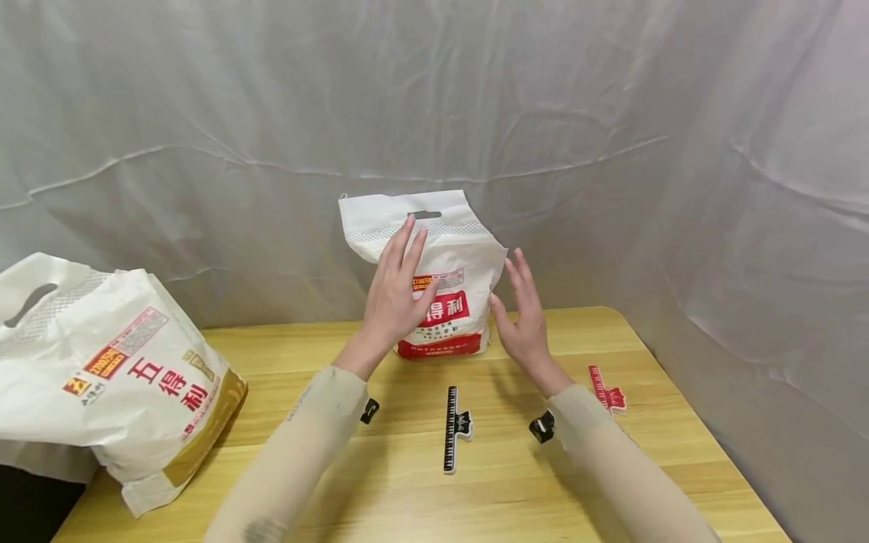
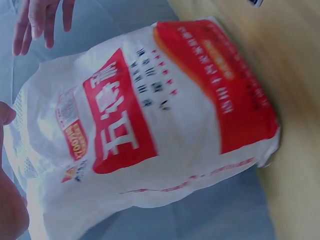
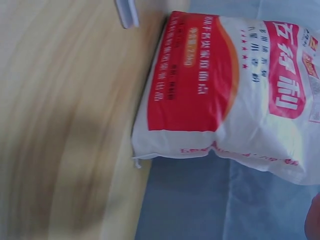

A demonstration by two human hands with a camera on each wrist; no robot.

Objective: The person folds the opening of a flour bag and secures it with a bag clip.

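Note:
A white flour bag (image 1: 468,260) with red print stands upright at the back of the table, its handle cut-out at the top. My left hand (image 1: 397,290) is raised before the bag's left part, fingers stretched up and hiding some of the lettering. At the bag's right side is my right hand (image 1: 526,324), fingers extended and slightly bent. Neither hand holds anything; whether fingers touch the bag I cannot tell. The left wrist view shows the flour bag (image 2: 185,110) between both hands. In the right wrist view, one fingertip (image 3: 314,220) shows near the flour bag (image 3: 240,115).
A second flour bag (image 1: 129,377) leans at the table's left edge. On the wooden table (image 1: 407,498) lie a black piano-key clip (image 1: 451,434) and a red clip (image 1: 599,388), partly behind my right sleeve. Grey cloth (image 1: 271,90) hangs behind and to the right.

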